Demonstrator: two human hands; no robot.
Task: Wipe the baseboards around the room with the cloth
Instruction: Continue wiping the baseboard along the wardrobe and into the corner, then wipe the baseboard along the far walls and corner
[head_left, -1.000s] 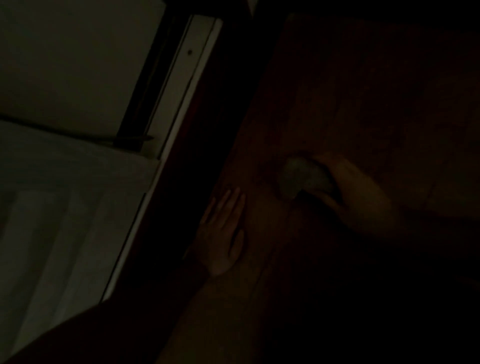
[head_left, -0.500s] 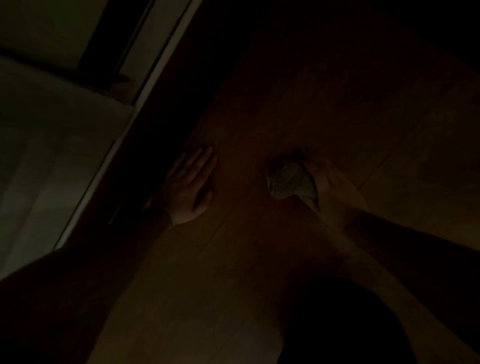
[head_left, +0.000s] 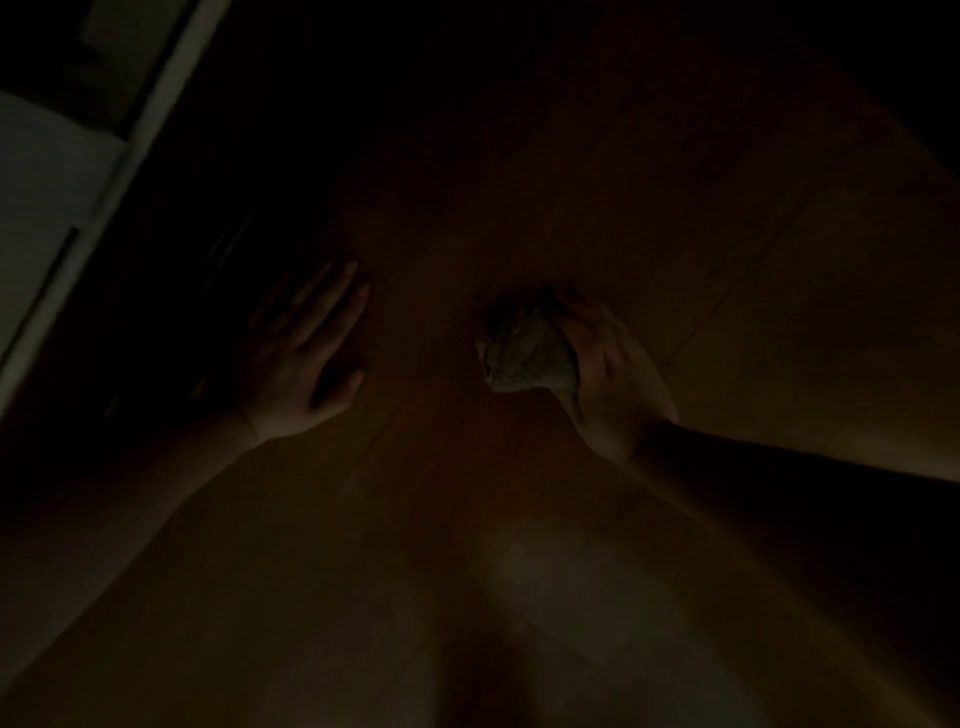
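Note:
The scene is very dark. My right hand (head_left: 608, 374) grips a bunched grey cloth (head_left: 524, 353) and presses it onto the wooden floor (head_left: 571, 182), a little right of centre. My left hand (head_left: 301, 358) lies flat on the floor with its fingers spread, to the left of the cloth and apart from it. Along the left runs a dark strip (head_left: 197, 270) below a pale trim (head_left: 93, 208); whether it is the baseboard is too dim to tell.
A pale white surface (head_left: 41, 171), perhaps a door or cupboard front, fills the far left behind the trim. Wooden floorboards stretch to the right and towards me, with a faint glare (head_left: 545, 571) low in the middle.
The view has swung away from the pale trim, which now sits further left. Both hands stay on the floor; the left has drawn back a little and the right still grips the cloth.

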